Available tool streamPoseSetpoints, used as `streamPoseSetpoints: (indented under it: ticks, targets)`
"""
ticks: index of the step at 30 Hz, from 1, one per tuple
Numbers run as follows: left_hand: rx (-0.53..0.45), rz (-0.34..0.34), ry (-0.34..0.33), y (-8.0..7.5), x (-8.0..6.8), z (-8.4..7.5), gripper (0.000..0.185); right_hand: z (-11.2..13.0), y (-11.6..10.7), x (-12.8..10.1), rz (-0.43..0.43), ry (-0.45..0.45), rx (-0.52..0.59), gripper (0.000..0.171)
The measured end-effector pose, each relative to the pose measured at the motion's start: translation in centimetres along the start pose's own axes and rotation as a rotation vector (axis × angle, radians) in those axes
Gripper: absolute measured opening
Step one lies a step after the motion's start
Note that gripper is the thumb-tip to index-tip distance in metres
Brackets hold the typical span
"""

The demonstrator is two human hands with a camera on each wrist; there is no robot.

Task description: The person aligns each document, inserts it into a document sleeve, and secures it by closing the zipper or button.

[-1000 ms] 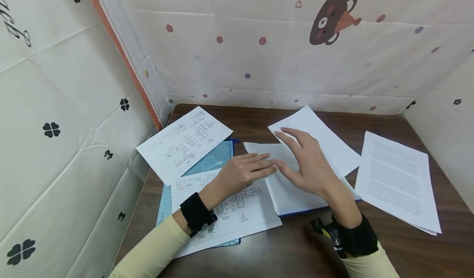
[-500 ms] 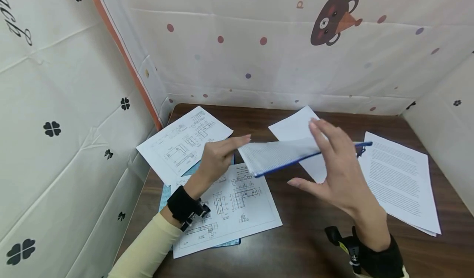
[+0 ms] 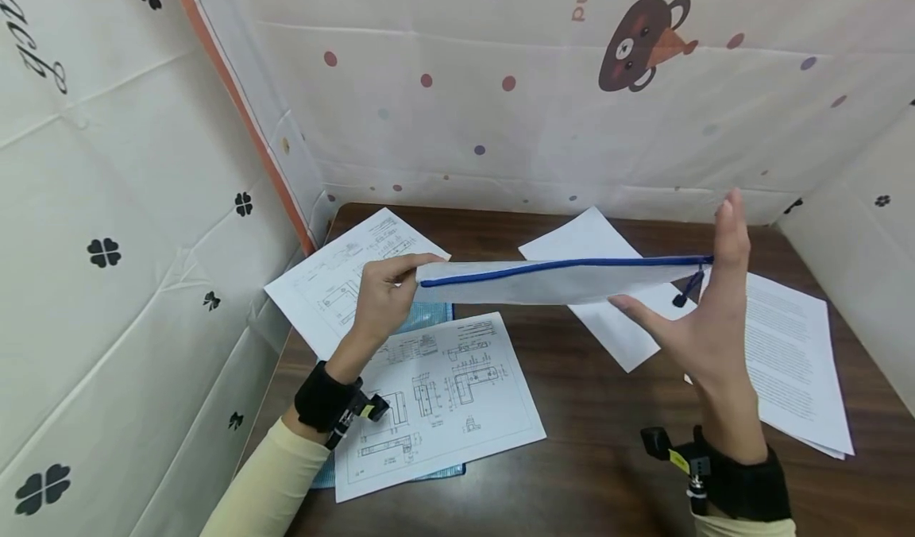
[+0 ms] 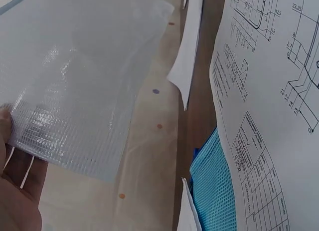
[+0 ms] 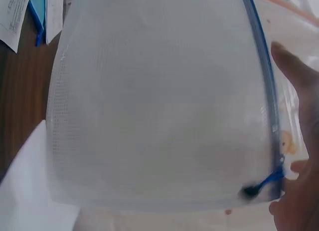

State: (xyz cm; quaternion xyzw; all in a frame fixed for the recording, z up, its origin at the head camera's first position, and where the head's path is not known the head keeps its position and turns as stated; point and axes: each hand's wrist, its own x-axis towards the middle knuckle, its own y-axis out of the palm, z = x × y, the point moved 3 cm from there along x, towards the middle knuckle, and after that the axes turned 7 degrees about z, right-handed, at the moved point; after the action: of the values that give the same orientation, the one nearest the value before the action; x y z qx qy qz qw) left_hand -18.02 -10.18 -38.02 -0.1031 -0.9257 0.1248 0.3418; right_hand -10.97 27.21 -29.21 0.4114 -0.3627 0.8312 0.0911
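A white mesh zip pouch (image 3: 529, 284) with a blue zipper (image 5: 263, 61) is held up above the table, nearly edge-on in the head view. My left hand (image 3: 384, 297) pinches its left end between thumb and fingers; the left wrist view shows the translucent ribbed pouch (image 4: 84, 76) running from that grip. At the other end my right hand (image 3: 715, 334) is spread, fingers straight up and thumb apart, with the pouch's end between them. A blue cord pull (image 5: 271, 177) with a dark tip dangles from the zipper at this end.
Below the left hand, printed technical drawings (image 3: 446, 406) overlap a blue mesh pouch (image 3: 433, 314). A second drawing (image 3: 322, 287) lies at the back left. White blank paper (image 3: 582, 239) is under the raised pouch, and printed text sheets (image 3: 793, 362) lie at the right. Patterned sheeting (image 3: 429, 124) surrounds the table.
The white pouch has been lifted off the table and tipped so its zipper edge faces up. Both hands moved apart to its ends, uncovering the paper below.
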Motion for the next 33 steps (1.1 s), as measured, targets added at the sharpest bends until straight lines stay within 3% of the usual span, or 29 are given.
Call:
streamPoseSetpoints:
  ticks: [4, 11, 16, 23, 29, 33]
  targets:
    - [-0.026, -0.006, -0.054, -0.3, -0.2, 0.3, 0.024, -1.5, 0.0, -0.5, -0.01, 0.052, 0.156, 0.13]
    - [-0.028, -0.061, -0.114, -0.9, -0.3, 0.9, 0.016, -3.2, 0.5, -1.5, 0.037, 0.131, 0.581, 0.111]
    - [-0.021, -0.058, -0.136, -1.2, -0.4, 1.1, 0.016, -3.3, 1.2, -1.9, 0.039, 0.176, 0.847, 0.077]
    - [0.0, -0.052, -0.149, -1.4, -0.7, 1.5, 0.017, -3.8, 1.8, -2.0, 0.001, 0.205, 0.899, 0.044]
    - [0.019, -0.039, -0.178, -1.3, -0.7, 1.6, 0.017, -4.1, 2.0, -2.5, -0.045, 0.22, 0.93, 0.034]
    - [0.083, -0.007, -0.237, -1.4, -0.5, 1.3, 0.02, -4.1, 2.1, -2.8, -0.083, 0.249, 0.961, 0.029]
